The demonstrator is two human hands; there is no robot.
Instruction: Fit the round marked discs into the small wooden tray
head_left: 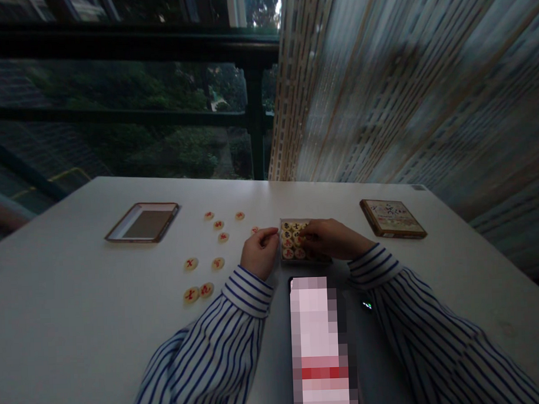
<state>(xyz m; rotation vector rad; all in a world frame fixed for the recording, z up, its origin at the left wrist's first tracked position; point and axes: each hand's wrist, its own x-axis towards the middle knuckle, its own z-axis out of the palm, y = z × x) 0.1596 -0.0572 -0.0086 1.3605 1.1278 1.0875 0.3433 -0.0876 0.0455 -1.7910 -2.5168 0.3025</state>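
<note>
An open box (307, 261) of round Chinese chess pieces stands in the middle of the white table. Rows of pieces (288, 234) with black and red characters lie inside it. Over the box's right part, my right hand (326, 236) has its fingers bent down among the pieces; whatever its fingertips hold is hidden. My left hand (259, 252) is at the box's left edge with its fingers curled together, and I cannot make out anything in them. Several loose red-marked pieces (217, 263) are scattered to the left, one of them (255, 230) just beyond my left hand.
A flat box lid or tray (163, 228) lies at the far left. On the right rests a closed, printed box (394, 218). A phone (344, 317) with a blurred screen is in front of the chess box. Behind the table (136, 324) are a railing (254, 96) and a curtain (358, 104).
</note>
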